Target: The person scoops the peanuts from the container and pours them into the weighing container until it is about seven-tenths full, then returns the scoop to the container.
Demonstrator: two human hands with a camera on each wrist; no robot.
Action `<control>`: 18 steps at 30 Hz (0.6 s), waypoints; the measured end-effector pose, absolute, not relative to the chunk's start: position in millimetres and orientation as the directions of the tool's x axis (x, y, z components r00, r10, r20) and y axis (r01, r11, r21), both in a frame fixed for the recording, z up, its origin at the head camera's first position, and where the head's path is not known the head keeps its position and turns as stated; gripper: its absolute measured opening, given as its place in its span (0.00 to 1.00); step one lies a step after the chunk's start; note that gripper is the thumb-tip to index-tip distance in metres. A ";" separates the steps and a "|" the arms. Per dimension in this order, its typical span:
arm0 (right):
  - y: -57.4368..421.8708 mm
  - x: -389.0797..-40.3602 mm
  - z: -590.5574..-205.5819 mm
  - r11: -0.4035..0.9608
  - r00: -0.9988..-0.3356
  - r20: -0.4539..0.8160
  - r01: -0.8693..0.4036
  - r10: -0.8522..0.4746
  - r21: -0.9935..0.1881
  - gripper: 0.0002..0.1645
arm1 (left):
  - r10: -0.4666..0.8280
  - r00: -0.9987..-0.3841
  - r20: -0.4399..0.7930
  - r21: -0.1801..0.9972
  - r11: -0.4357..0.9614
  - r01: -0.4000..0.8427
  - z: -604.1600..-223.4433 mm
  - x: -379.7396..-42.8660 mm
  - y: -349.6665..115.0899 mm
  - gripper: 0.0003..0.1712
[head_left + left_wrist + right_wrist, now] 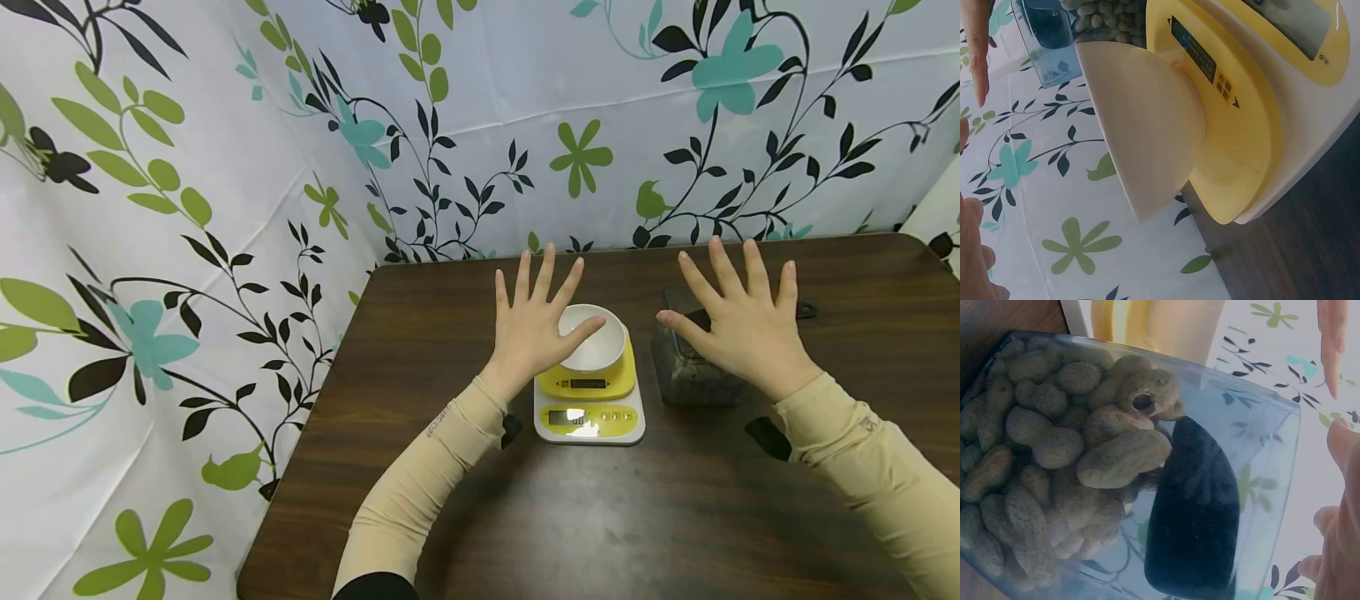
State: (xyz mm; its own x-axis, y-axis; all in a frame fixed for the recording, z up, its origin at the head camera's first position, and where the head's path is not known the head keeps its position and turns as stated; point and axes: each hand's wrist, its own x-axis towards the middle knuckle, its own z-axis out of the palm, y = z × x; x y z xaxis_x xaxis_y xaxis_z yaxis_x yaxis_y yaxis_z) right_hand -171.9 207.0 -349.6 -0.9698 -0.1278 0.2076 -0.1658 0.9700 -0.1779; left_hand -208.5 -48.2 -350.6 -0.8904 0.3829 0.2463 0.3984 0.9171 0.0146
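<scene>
A white bowl [592,346] sits on the yellow top of a kitchen scale [632,417], which has a small display at its front. My left hand [528,329] is spread flat in the air over the scale's left side, its thumb overlapping the bowl in the head view. Fingers straight and apart, my right hand [746,325] hovers above a clear plastic box [697,383]. Peanuts in their shells [1054,444] fill the box's lower part, with a black scoop [1197,512] among them. Neither hand holds anything.
The scale and box stand side by side on a dark brown wooden table [420,350]. A white curtain [480,108] with leaf and flower prints hangs behind the table and along its left side.
</scene>
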 end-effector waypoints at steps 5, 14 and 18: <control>207.9 -170.8 -345.6 0.967 -0.968 0.215 -0.169 -0.126 -0.192 0.49 | 0.388 -0.882 0.268 0.033 0.911 0.411 -349.2 -208.3 -45.5 0.46; 209.0 -168.2 -338.1 0.936 -0.902 0.412 -0.249 -0.130 -0.249 0.46 | 0.415 -0.773 0.479 0.080 0.857 0.509 -347.3 -207.4 -35.7 0.46; 210.0 -167.7 -335.7 0.907 -0.809 0.575 -0.328 -0.125 -0.265 0.42 | 0.409 -0.724 0.555 0.172 0.796 0.581 -346.8 -207.8 -30.1 0.43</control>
